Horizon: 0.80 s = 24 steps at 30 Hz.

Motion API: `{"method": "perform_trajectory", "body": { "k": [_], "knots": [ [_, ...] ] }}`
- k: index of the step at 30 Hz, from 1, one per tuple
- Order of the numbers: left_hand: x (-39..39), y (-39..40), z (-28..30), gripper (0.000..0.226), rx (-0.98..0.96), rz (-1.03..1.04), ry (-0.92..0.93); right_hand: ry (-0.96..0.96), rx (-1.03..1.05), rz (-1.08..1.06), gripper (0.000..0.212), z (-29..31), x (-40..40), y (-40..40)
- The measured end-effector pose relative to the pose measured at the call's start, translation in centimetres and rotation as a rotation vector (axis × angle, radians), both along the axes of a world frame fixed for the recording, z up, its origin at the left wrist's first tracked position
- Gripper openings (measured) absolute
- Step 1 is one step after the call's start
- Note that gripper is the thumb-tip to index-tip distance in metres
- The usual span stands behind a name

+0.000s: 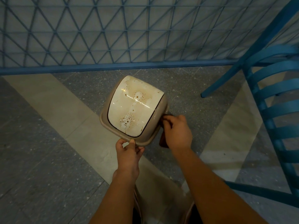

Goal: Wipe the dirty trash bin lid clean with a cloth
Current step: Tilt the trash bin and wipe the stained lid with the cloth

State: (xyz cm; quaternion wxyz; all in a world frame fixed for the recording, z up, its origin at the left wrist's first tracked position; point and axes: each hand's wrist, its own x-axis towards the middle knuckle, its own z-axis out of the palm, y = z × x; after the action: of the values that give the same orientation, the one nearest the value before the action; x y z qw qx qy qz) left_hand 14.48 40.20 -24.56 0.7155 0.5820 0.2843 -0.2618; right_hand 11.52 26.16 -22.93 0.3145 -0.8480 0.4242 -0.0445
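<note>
You hold the trash bin lid (132,107) up over the tiled floor (40,143). Your left hand (127,151) pinches its near rim, thumb on top. Your right hand (177,131) has fingers curled round a dark cloth (162,142) at the lid's right edge. The lid looks light, stiff and glossy, likely slick; grip the beige rim, not the stained white flap.

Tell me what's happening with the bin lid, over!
Left hand grips the lid rim. Right hand holds a dark cloth at its side. Stains unwiped. Nothing blocking.
</note>
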Motion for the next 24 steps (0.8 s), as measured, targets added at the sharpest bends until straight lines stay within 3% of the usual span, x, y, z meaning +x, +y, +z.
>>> {"method": "perform_trajectory", "body": {
  "k": [6,11,18,21,24],
  "knots": [
    [-0.4,-0.3,-0.2,0.017,0.000,0.029,0.006,-0.120,0.015,0.095,0.021,-0.9,-4.0,5.4],
    [0.1,0.5,-0.3,0.020,0.037,-0.034,0.023,-0.027,0.021,0.340,0.021,-0.7,-5.0,7.0],
    [1.4,1.7,0.4,0.042,-0.026,0.246,0.065,-0.058,0.191,-0.130,0.024,0.6,-6.3,2.6],
    [-0.2,0.1,0.5,0.040,-0.065,0.240,0.113,-0.081,0.144,-0.175,0.027,0.7,-6.3,2.0],
    [-1.1,-1.3,0.3,0.035,-0.121,0.225,0.168,-0.085,0.086,-0.048,0.026,0.7,-5.7,2.9]
  ]
}}
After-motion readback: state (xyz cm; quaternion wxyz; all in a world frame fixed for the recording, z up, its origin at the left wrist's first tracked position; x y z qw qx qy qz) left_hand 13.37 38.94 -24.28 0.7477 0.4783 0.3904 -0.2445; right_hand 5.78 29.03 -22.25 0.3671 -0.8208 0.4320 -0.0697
